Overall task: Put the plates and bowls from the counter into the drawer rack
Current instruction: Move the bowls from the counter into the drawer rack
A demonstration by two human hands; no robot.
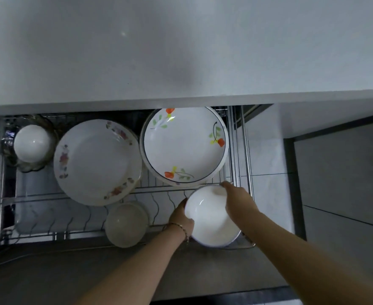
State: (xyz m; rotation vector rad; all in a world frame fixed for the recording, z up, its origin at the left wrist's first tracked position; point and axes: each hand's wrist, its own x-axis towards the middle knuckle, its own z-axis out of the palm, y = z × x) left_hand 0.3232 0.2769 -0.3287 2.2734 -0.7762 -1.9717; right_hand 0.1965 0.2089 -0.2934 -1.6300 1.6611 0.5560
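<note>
Both my hands hold a plain white bowl (pixel 209 219) over the front right corner of the wire drawer rack (pixel 159 194). My left hand (pixel 181 219) grips its left rim and my right hand (pixel 238 202) its far right rim. In the rack lie a plate with orange flowers (pixel 184 146), a plate with pink flowers (pixel 97 161), a cream bowl stack (pixel 126 224) at the front, and a small white bowl (pixel 32 143) inside a glass dish at the back left.
The white counter (pixel 181 51) overhangs the back of the open drawer and shows no dishes. The dark drawer front (pixel 93 267) runs below my arms. A grey cabinet side (pixel 344 183) stands to the right.
</note>
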